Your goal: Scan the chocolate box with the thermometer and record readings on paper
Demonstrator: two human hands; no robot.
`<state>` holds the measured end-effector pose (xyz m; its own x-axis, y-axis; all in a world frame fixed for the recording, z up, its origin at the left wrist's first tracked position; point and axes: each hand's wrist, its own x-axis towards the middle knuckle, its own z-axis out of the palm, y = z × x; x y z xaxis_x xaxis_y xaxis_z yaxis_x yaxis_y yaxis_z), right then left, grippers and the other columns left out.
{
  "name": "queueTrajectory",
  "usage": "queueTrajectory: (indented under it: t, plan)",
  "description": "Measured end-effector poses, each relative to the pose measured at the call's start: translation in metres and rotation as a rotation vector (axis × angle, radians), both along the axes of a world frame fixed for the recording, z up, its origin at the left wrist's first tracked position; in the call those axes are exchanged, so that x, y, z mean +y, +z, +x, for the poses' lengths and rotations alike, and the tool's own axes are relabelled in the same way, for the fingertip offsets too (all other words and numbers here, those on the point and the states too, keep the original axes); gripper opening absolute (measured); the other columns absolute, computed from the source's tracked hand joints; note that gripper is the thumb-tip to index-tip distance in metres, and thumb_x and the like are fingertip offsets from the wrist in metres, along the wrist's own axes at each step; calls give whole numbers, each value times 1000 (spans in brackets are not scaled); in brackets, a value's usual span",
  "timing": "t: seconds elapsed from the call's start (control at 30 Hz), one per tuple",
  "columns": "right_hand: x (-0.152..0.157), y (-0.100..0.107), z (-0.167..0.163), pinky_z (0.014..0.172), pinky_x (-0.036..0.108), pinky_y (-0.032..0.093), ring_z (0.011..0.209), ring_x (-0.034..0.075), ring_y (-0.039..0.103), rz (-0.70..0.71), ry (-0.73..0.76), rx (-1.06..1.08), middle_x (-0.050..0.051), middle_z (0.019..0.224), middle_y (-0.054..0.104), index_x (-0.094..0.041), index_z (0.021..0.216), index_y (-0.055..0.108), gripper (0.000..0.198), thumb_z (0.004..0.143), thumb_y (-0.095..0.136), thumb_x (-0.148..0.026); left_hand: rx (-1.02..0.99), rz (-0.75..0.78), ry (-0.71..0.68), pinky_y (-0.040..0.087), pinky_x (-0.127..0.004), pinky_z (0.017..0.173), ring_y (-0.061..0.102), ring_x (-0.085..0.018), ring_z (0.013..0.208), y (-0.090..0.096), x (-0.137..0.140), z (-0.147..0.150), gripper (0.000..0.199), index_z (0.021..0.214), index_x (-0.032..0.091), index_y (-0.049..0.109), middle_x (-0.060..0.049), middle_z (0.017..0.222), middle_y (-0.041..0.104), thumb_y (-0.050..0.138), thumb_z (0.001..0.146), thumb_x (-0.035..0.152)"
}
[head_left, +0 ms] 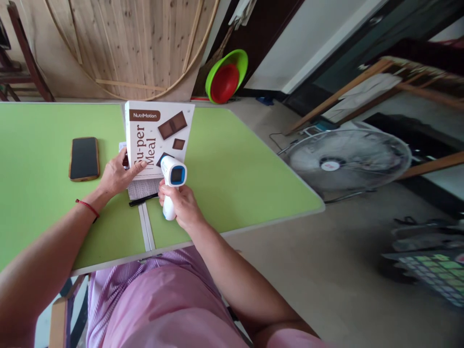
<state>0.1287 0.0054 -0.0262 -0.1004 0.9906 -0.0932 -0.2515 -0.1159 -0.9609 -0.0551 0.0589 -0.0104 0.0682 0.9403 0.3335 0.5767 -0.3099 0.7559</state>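
Observation:
My left hand (118, 175) grips the lower left side of a white box (170, 108), its thumb across the front. Brown chocolate pieces and the words "NutriMotion" and "Meal" are printed on the box, which stands tilted on the green table. My right hand (181, 203) is wrapped around the handle of a white infrared thermometer (169, 166). Its small blue-framed screen faces me, and its head overlaps the box's lower right corner. Below the box lie a patterned paper or cloth (137, 190) and a black pen (143, 199). Something behind the box is mostly hidden.
A smartphone (84, 158) in a brown case lies left of my left hand on the green table (246, 169). A metal seam (146, 227) crosses the tabletop. Beyond the right edge stands a fan (329, 165). Green and red basins (226, 77) lean by the wall.

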Motion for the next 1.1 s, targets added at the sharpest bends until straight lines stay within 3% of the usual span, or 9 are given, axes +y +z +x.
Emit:
queueTrajectory:
  t: [0.23,0.4,0.63,0.93,1.1]
  plan:
    - [-1,3,-1,50,25,36,51,10,44,-39,12,31,-7,57,50,-20,84,60,26,64,68,-35,8,4,11,51,-33,61,66,-23,73,0,1,-1,55,104,20,60,-7,90,71,59,79,68]
    - [-2,4,-1,52,26,36,53,10,45,18,25,14,-6,61,51,-20,87,59,28,66,68,-36,-52,-20,-8,55,-34,69,68,-24,84,3,-2,-1,56,108,20,59,-7,97,72,62,78,66]
    - [-20,18,20,52,26,37,55,10,43,184,-145,-269,-5,61,49,-21,76,55,28,69,71,-43,-70,-25,-38,58,-35,72,69,-26,86,4,-3,-1,54,107,20,60,-7,99,72,65,77,65]
    - [-25,28,37,52,27,38,54,11,43,177,-211,-342,-5,59,48,-22,74,54,29,70,70,-46,-101,5,-55,60,-37,74,71,-27,89,4,-3,-2,50,107,22,61,-7,100,73,67,78,62]
    - [-10,26,55,55,29,42,59,14,50,241,-254,-468,-1,66,56,-22,79,57,31,70,69,-49,-147,9,13,60,-41,77,69,-29,96,4,-8,2,60,113,18,57,-13,110,69,68,76,64]
